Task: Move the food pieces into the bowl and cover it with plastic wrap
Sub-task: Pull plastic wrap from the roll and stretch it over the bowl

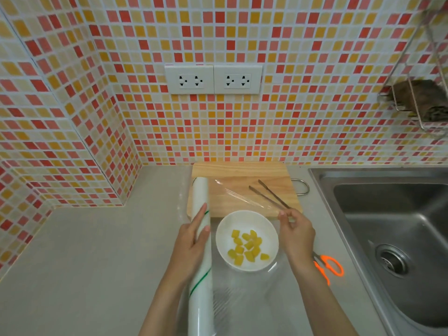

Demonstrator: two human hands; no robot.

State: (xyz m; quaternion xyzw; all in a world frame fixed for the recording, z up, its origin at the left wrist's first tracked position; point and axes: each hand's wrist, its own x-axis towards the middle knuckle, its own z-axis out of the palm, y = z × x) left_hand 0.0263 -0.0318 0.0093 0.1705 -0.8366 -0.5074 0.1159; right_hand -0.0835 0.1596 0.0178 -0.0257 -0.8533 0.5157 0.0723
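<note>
Beside the white bowl (246,240) on the desk (97,251), the left hand (191,241) wraps around the plastic wrap roll (200,251), pinning it down so the film can pay out. The right hand (297,232) pinches the film's (242,195) free edge — stretched over the bowl, where the yellow food pieces (246,247) already sit. Tongs (269,195) lie on the cutting board (242,187).
</note>
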